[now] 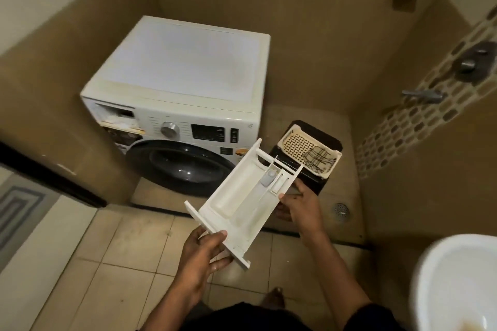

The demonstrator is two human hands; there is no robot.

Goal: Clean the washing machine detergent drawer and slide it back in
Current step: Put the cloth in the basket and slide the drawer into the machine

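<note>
I hold the white detergent drawer [242, 196] out of the machine, in the air over the floor, its compartments facing up. My left hand [204, 252] grips its front panel end, nearest me. My right hand [301, 209] grips the right side wall near the far end. A small grey-blue cap sits in one rear compartment. The white front-loading washing machine [185, 83] stands ahead on the left, on a raised step. Its empty drawer slot [115, 117] gapes at the top left of the front panel, next to the dial.
A cream plastic basket [309, 153] with a chequered cloth rests on a dark stool to the right of the machine. A floor drain [341, 211] lies beyond my right hand. A white basin [457, 282] fills the bottom right corner. Taps stick out of the right wall.
</note>
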